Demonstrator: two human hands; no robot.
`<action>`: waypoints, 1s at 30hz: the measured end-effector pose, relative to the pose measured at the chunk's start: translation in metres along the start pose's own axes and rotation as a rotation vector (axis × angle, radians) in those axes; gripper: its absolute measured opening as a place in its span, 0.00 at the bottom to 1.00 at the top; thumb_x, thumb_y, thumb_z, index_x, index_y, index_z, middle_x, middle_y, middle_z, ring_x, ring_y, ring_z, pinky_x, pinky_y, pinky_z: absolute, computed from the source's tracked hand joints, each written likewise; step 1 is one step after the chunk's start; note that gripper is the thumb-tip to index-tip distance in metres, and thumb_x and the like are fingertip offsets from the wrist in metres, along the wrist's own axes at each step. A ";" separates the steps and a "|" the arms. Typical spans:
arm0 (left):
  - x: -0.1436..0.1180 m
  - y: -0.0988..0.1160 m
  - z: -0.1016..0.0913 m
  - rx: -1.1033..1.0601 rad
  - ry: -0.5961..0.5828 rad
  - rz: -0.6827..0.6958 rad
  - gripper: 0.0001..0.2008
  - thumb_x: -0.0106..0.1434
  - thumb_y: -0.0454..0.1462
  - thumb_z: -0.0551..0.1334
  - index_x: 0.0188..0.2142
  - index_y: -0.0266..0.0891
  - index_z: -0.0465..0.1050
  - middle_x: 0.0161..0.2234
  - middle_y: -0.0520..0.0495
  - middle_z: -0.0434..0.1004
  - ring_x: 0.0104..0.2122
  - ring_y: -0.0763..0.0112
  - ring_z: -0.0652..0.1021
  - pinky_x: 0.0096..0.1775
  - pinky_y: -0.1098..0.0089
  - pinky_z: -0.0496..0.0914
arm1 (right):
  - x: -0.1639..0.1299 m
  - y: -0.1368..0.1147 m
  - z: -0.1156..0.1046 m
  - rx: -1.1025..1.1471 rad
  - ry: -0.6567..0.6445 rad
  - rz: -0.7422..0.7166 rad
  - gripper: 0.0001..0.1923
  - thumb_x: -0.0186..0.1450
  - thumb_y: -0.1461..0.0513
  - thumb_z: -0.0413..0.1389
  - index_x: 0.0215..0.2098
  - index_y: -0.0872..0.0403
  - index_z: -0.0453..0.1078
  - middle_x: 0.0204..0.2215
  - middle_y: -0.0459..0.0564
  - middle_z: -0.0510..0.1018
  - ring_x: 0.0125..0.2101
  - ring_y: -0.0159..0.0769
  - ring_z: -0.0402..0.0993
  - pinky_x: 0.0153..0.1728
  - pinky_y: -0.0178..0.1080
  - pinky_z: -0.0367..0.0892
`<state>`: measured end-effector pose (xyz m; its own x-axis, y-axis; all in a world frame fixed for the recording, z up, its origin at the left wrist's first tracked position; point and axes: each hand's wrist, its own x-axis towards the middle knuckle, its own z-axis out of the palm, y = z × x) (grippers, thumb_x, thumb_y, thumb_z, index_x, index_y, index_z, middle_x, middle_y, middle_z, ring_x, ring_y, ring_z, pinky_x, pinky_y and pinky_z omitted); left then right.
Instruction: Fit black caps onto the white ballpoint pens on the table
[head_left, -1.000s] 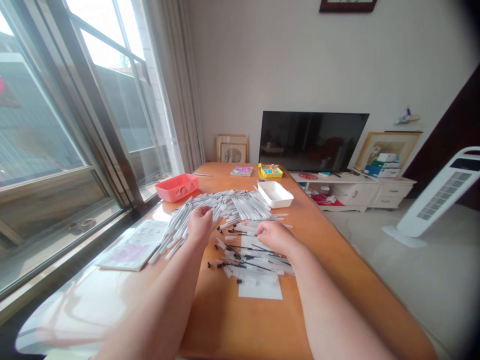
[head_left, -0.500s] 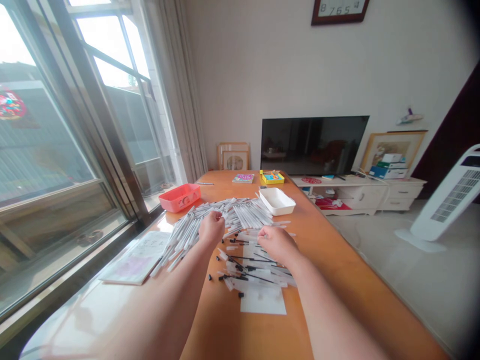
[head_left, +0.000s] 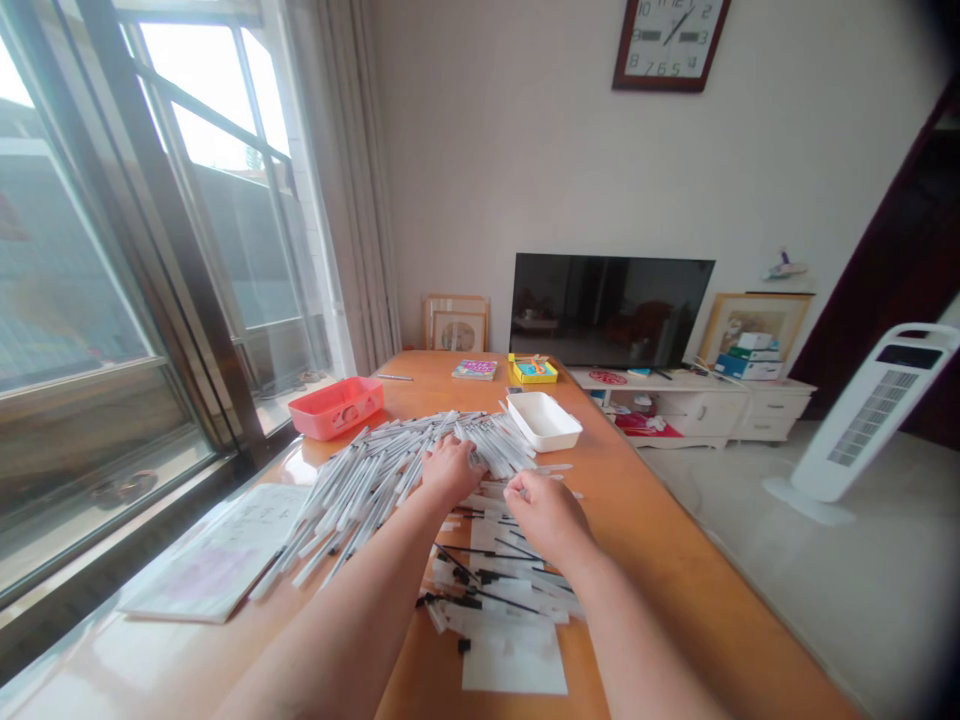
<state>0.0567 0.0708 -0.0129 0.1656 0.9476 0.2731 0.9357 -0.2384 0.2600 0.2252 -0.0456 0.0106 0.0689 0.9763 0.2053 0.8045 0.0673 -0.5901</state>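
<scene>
A wide pile of pale pens (head_left: pixel 367 482) with dark ends covers the middle of the table. My left hand (head_left: pixel 450 470) lies over the pile's right side, its fingers spread and touching the pens. Just to its right, my right hand (head_left: pixel 546 508) has thumb and fingers pinched together; whatever they hold is hidden. Below the hands, loose pen parts lie scattered over a white sheet of paper (head_left: pixel 514 665): black rods (head_left: pixel 510 600), clear tubes and small black caps (head_left: pixel 464 647).
Behind the pile stand a red plastic basket (head_left: pixel 337 410) on the left and a white tray (head_left: pixel 544 420) on the right. A booklet (head_left: pixel 217 555) lies at the left by the window. Farther back are a pink book (head_left: pixel 475 370) and a yellow box (head_left: pixel 535 372).
My left hand has moved right and opened over the pens. My right hand stays pinched in nearly the same place. The view has tilted up, showing more of the wall clock.
</scene>
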 end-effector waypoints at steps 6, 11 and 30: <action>0.010 -0.012 0.009 -0.073 0.034 -0.017 0.18 0.58 0.32 0.61 0.48 0.40 0.79 0.49 0.39 0.78 0.48 0.57 0.77 0.53 0.62 0.68 | -0.002 -0.003 0.004 -0.032 0.047 0.016 0.11 0.68 0.55 0.53 0.33 0.48 0.76 0.28 0.46 0.80 0.29 0.36 0.71 0.27 0.36 0.48; 0.012 -0.019 0.013 -0.183 0.088 -0.024 0.16 0.63 0.30 0.57 0.45 0.38 0.81 0.46 0.40 0.81 0.47 0.61 0.78 0.53 0.65 0.68 | -0.002 -0.002 0.008 -0.006 0.069 -0.029 0.11 0.68 0.56 0.53 0.33 0.48 0.75 0.28 0.45 0.81 0.30 0.35 0.73 0.27 0.36 0.49; -0.035 -0.026 -0.030 -0.687 0.216 -0.290 0.14 0.57 0.34 0.58 0.41 0.36 0.78 0.33 0.45 0.80 0.33 0.66 0.78 0.36 0.69 0.69 | 0.003 0.007 0.017 0.297 0.137 -0.037 0.11 0.65 0.54 0.55 0.35 0.50 0.76 0.24 0.46 0.79 0.27 0.38 0.72 0.29 0.37 0.58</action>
<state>0.0172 0.0369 -0.0014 -0.1868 0.9465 0.2632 0.5178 -0.1328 0.8452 0.2212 -0.0389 -0.0066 0.1380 0.9366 0.3222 0.6025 0.1788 -0.7778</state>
